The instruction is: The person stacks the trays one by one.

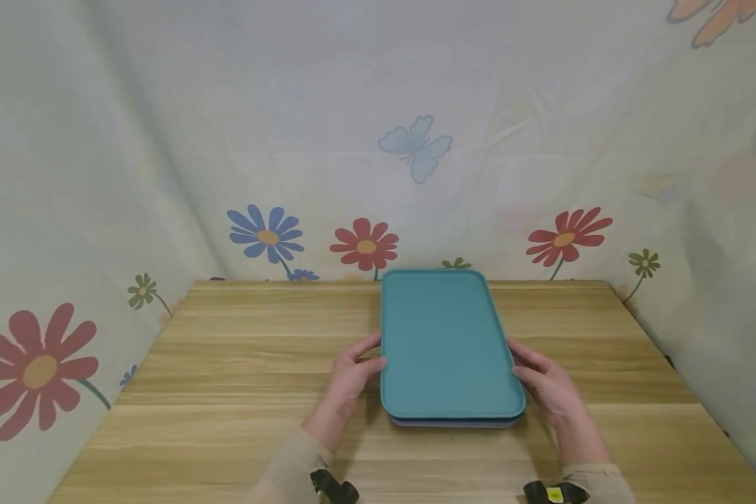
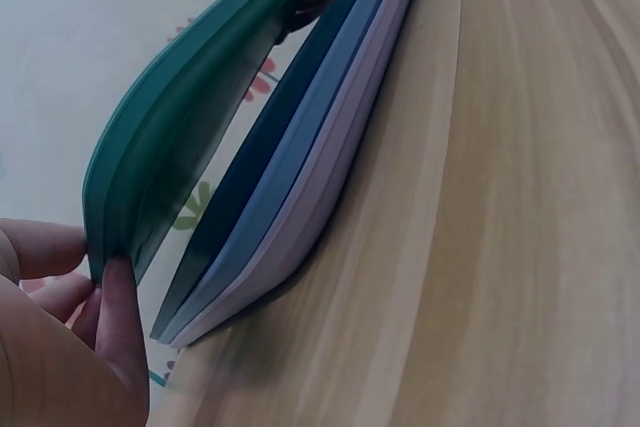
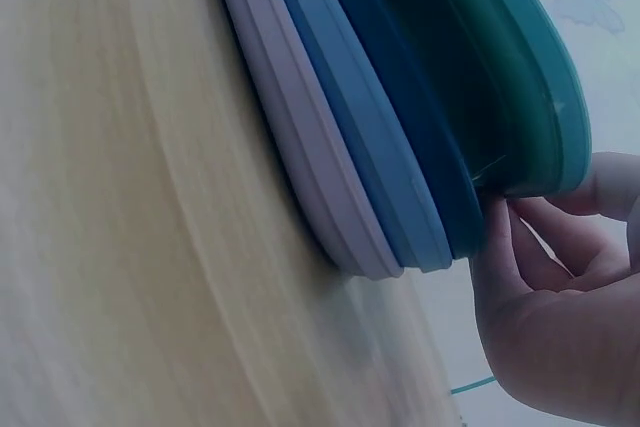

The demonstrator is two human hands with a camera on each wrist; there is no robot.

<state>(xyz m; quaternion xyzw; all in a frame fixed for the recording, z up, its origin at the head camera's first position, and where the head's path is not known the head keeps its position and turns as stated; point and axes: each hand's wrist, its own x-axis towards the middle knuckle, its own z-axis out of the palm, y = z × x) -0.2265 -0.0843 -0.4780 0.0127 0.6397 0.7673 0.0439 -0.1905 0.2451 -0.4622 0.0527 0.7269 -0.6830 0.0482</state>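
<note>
A teal rectangular tray (image 1: pixel 447 343) is held by its two long sides, one hand at each. My left hand (image 1: pixel 349 374) pinches its left rim; in the left wrist view the fingertips (image 2: pixel 118 277) hold the tray's edge. On the opposite side my right hand (image 1: pixel 551 392) grips the right rim between thumb and fingers. Beneath lies a stack: a dark blue tray (image 3: pixel 405 97) on top, a light blue tray (image 3: pixel 350 97) under it and a lilac tray (image 3: pixel 285 97) at the bottom. Both wrist views show a gap between the teal tray and the stack.
The stack rests on a wood-grain table (image 1: pixel 258 364), right of its middle. Behind and at both sides hangs a pale cloth (image 1: pixel 290 105) printed with flowers and butterflies. A dark wrist camera (image 1: pixel 334 486) sits on the left sleeve, another camera (image 1: pixel 554 492) on the right.
</note>
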